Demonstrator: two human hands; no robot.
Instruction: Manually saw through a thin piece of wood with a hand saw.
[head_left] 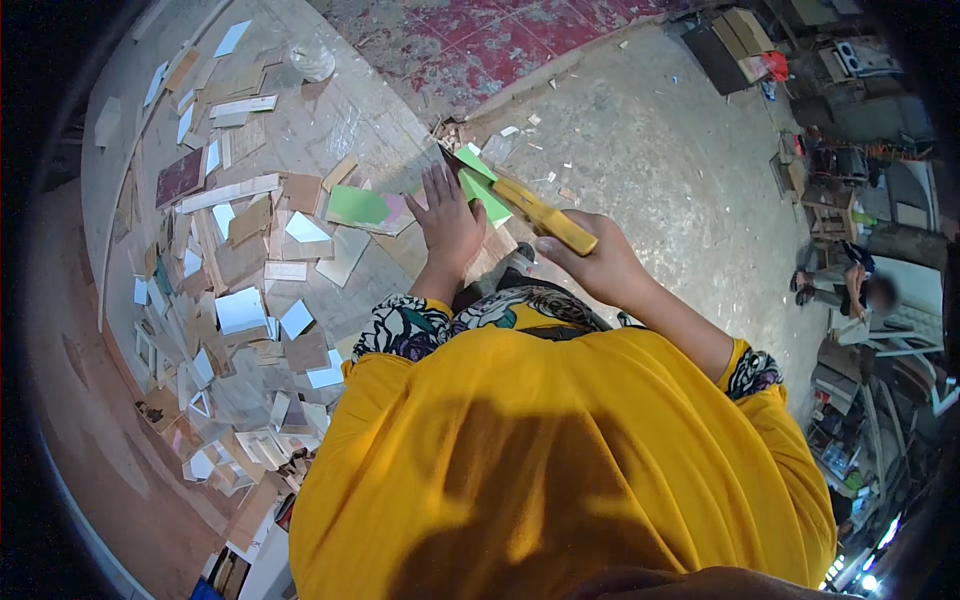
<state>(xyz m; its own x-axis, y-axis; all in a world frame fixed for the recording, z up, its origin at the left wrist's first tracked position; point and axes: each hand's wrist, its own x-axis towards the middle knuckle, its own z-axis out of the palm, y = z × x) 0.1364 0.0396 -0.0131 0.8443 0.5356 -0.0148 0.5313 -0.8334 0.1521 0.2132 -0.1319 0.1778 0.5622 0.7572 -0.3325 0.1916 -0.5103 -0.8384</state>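
My right hand (598,262) is closed around the yellow handle of a handsaw (540,212). The saw's dark blade slants up and to the left, lying across a green board (362,208) close to my left fingers. Flat on the board, with fingers spread, rests my left hand (450,228). Green surface shows on both sides of that hand, and a pinkish patch marks the board's left part. My palm and the blade hide the middle, so I cannot tell whether the green parts are one piece.
Scattered wood and white-faced offcuts (240,312) cover the worktop on the left, with a whitish container (313,64) at its far side. Concrete floor (650,150) lies to the right. Further right, a person (855,290) sits near stacked furniture and clutter.
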